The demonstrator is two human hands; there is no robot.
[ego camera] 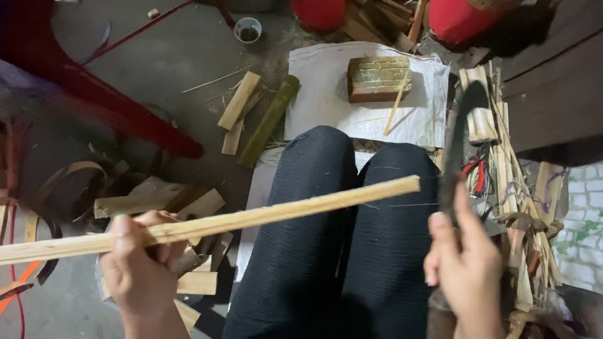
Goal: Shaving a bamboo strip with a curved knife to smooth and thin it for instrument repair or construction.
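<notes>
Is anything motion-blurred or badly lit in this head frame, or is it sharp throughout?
Head view: the dark curved blade in the right hand is smeared by motion blur; the left hand and its bamboo strip are fairly sharp; the red chair leg at upper left is soft; lighting is dim and even, without glare.

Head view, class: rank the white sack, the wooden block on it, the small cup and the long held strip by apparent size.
1. White sack
2. Long strip, though nearness to the camera enlarges it
3. Wooden block
4. Small cup
</notes>
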